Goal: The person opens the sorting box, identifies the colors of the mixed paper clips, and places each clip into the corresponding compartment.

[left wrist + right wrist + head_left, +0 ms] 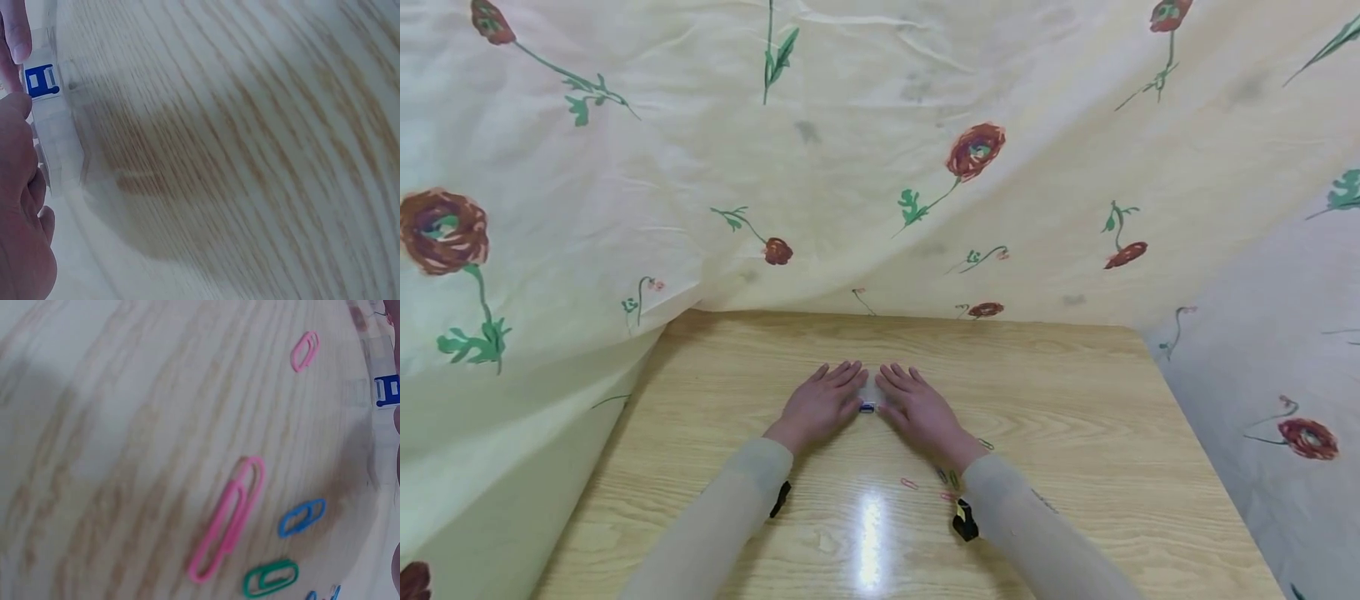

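A clear plastic box (pixel 871 387) with a blue latch (pixel 42 81) on its near side lies on the table between my hands. My left hand (pixel 826 402) rests palm down at its left, fingers pointing forward and nearly straight, the thumb close by the latch. From the other side my right hand (pixel 919 407) mirrors it, fingers extended over the box's right part. Both palms hide much of the box. In the right wrist view, a large pink paper clip (pixel 226 522), a blue paper clip (pixel 302 517) and a green paper clip (pixel 271 578) lie nearby.
A smaller pink paper clip (pixel 305 351) lies closer to the box. Beyond my right wrist is another paper clip (pixel 986 444). The wood-grain table (pixel 715 375) meets a flowered cloth (pixel 850 192) at its back and sides.
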Demonstrator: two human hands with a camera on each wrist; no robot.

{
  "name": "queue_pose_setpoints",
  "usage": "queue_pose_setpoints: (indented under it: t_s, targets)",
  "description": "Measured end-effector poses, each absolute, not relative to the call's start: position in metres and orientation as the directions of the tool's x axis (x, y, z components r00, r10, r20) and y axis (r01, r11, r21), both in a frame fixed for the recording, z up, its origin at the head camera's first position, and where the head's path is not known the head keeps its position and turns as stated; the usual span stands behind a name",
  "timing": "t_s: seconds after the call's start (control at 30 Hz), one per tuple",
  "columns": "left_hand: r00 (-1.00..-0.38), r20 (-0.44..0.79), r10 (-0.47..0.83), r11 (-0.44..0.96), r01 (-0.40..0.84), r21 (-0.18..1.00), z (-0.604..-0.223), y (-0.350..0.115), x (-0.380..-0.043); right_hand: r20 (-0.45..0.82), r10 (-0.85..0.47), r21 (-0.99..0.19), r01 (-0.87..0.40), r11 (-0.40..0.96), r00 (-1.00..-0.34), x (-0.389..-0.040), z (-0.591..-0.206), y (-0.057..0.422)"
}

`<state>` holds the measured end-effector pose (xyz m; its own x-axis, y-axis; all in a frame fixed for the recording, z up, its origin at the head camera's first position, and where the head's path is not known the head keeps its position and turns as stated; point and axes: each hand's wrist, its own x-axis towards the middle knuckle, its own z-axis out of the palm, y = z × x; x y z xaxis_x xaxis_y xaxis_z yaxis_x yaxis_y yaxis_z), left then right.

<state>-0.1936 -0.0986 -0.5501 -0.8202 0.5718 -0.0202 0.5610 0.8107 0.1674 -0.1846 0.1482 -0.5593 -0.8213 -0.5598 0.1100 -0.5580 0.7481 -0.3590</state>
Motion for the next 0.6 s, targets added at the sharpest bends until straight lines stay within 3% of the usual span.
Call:
queue_pose_setpoints:
  t_s: [0.6]
  targets:
    - [-0.813, -0.029, 0.582, 0.793, 0.559, 0.243, -0.544, -0.105, -0.184, 0.139, -0.500, -0.397, -0.511, 0.762, -0.855, -0.169, -0.566, 0.140]
